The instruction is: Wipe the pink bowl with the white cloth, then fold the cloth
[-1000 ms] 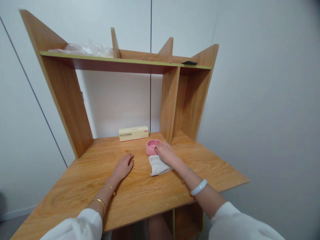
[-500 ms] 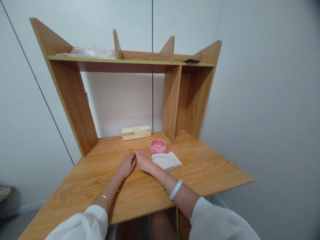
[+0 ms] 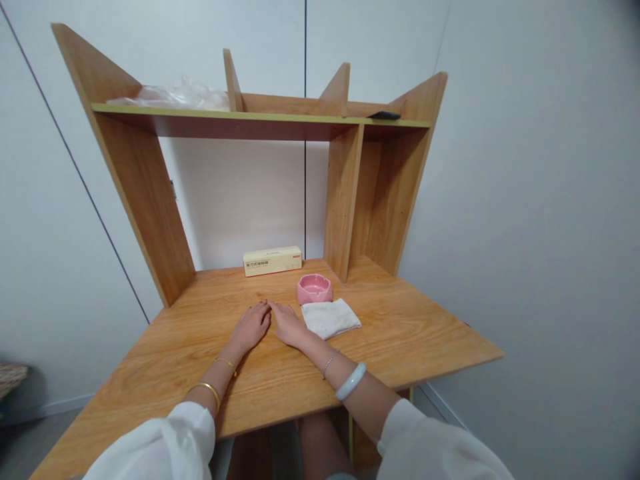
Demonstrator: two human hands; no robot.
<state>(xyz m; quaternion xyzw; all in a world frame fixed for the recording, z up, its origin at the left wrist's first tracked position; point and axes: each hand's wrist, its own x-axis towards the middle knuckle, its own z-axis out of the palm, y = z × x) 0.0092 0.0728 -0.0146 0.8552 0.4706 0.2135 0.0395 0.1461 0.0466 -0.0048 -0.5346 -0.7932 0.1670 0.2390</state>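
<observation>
Rests left hand (image 3: 251,325) and right hand (image 3: 289,325) on desk (image 3: 425,333), empty, loosely extended, fingertips-to-fingertips. Has cloth (image 3: 331,318) just right of right hand, bowl (image 3: 315,292) ahead-right, box (image 3: 273,262) beyond both hands.

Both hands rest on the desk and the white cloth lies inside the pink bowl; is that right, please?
Not quite: the head view shows the white cloth lying on the desk in front of the pink bowl, not inside it. The left hand and right hand do rest on the desk.
</observation>
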